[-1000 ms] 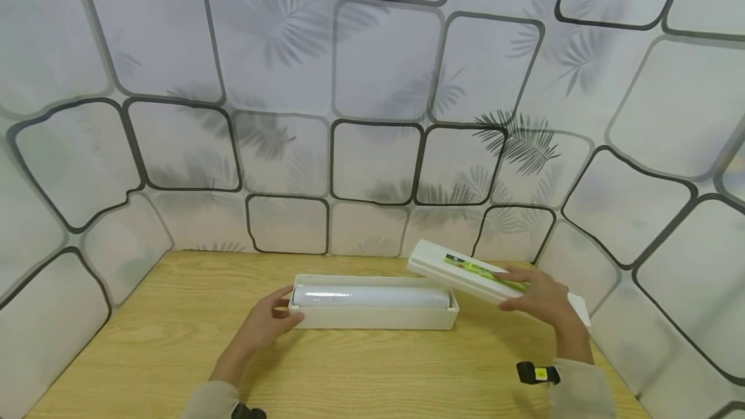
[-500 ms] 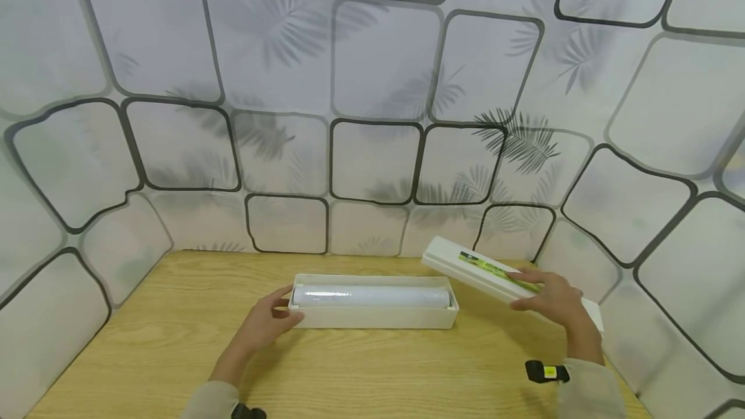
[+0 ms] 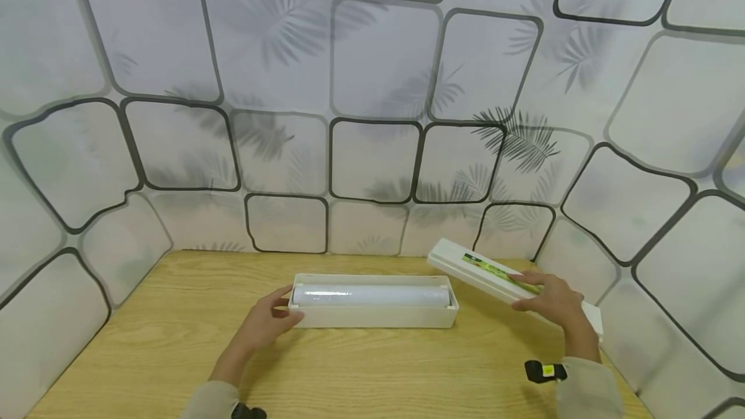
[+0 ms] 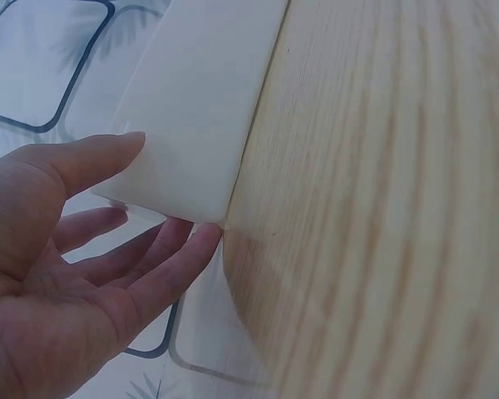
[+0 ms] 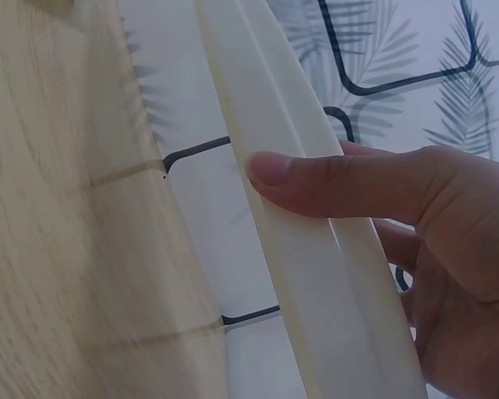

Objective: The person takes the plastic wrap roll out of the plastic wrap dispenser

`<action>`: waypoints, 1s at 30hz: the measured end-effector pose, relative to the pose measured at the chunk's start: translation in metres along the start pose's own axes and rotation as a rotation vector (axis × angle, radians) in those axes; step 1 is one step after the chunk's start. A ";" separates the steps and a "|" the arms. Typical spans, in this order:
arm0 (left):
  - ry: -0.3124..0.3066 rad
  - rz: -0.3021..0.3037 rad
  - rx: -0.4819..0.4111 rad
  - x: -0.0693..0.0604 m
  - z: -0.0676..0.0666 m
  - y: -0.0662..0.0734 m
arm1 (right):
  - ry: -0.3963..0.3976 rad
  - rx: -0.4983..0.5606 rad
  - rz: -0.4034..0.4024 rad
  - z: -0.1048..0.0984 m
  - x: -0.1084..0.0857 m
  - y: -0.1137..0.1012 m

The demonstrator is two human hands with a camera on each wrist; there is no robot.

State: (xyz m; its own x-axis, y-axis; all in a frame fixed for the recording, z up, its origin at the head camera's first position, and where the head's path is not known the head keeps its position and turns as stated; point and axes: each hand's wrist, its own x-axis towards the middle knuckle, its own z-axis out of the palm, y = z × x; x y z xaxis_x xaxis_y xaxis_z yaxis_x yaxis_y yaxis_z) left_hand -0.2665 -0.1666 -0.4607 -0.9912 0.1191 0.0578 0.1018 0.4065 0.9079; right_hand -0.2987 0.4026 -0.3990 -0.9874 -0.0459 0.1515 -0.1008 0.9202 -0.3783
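Note:
A long white cling film box (image 3: 372, 319) lies lidless on the table, and a shiny roll of film (image 3: 372, 295) lies in it. My left hand (image 3: 263, 322) holds the box's left end. In the left wrist view its thumb (image 4: 108, 158) rests on the long side and its fingers touch the end. My right hand (image 3: 550, 300) grips the white lid (image 3: 451, 257), which has a green label, and holds it tilted above the table to the right of the box. The right wrist view shows the thumb (image 5: 299, 184) across the lid's edge; most fingers are hidden behind.
The wooden table (image 3: 372, 374) meets patterned walls (image 3: 372, 160) at the back and on both sides. The lid's right end is close to the right wall. A black strap (image 3: 544, 372) sits on the right wrist.
My right hand has moved the lid a little to the right, away from the box, and it is nearly still over the last half second. My left hand and the box have stayed put.

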 end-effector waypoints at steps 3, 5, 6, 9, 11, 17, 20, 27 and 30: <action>-0.003 0.005 0.000 0.000 0.000 0.000 | -0.007 0.004 0.018 0.001 0.001 0.001; -0.006 0.008 -0.002 0.001 -0.001 0.000 | -0.015 0.002 0.027 0.002 0.002 0.003; -0.008 0.009 -0.003 0.001 -0.001 0.000 | -0.020 0.004 0.032 0.003 0.002 0.004; -0.011 0.009 -0.003 0.000 -0.001 0.000 | -0.033 0.004 0.046 0.006 0.004 0.008; -0.011 0.007 -0.002 0.000 -0.001 0.001 | -0.043 0.002 0.057 0.007 0.006 0.011; -0.006 -0.008 0.003 -0.001 -0.001 0.002 | -0.058 -0.014 0.087 0.009 0.005 0.014; -0.008 -0.012 0.001 0.000 -0.001 0.002 | -0.064 -0.016 0.097 0.009 0.006 0.016; -0.013 -0.010 0.002 0.001 -0.001 0.001 | -0.092 -0.015 0.089 0.014 0.008 0.021; -0.013 -0.007 0.006 0.001 -0.001 0.001 | -0.104 -0.008 0.086 0.016 0.009 0.024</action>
State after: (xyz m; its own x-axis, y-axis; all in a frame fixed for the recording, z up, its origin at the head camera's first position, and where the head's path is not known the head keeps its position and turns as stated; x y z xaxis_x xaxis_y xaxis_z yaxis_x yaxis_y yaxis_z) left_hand -0.2674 -0.1670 -0.4591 -0.9907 0.1279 0.0455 0.0949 0.4130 0.9058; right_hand -0.3115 0.4182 -0.4217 -0.9997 -0.0063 0.0233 -0.0147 0.9254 -0.3787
